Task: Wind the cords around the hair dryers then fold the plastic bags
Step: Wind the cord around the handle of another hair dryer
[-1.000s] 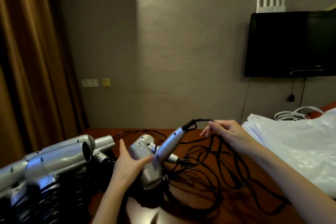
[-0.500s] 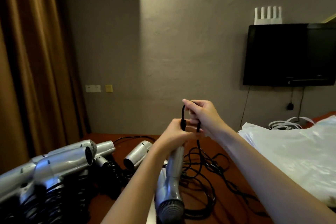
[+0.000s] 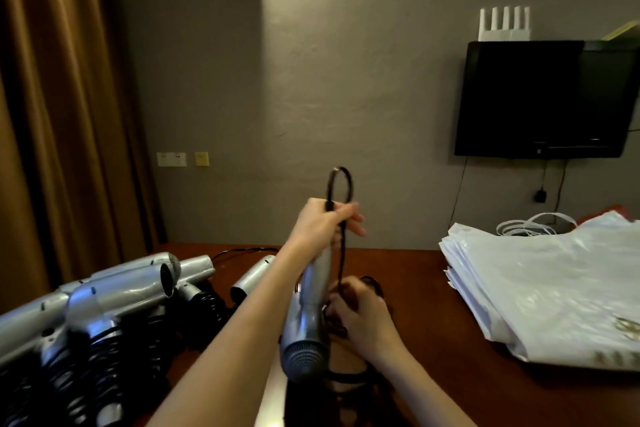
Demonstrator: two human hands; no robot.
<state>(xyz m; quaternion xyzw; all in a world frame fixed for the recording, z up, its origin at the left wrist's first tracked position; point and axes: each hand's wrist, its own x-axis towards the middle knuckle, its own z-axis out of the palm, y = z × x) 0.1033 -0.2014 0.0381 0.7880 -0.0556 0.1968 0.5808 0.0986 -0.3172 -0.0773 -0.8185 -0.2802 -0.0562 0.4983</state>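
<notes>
- Wound hair dryers (image 3: pixel 114 302): silver, heaped far left of the held dryer on the wooden table (image 3: pixel 408 288); black cords coiled round the handles, so judged finished and set aside.
- Loose hair dryer (image 3: pixel 254 276): silver barrel lying on the table just left of the held dryer, behind the left forearm; cord state hidden, likely awaiting its turn.
- Left hand (image 3: pixel 320 224): fingers curled round the top of the held dryer's handle, pinning the cord's first bend against it; held high, presumably to keep the handle clear for wrapping.
- Held hair dryer (image 3: pixel 306 326): silver, handle up, grille end toward the camera, raised above the table.
- Cord (image 3: pixel 341 191): black; small loop standing above the left hand, one strand running down the right side of the handle to the right hand; the slack lies on the table beneath the held dryer.
- Right hand (image 3: pixel 360 310): just right of the held dryer's body, fingers closed on the cord, placed low to feed turns round the handle.
- Plastic bags (image 3: pixel 540 291): white stack lying flat on the table, well right of the held dryer; folding not yet begun.
</notes>
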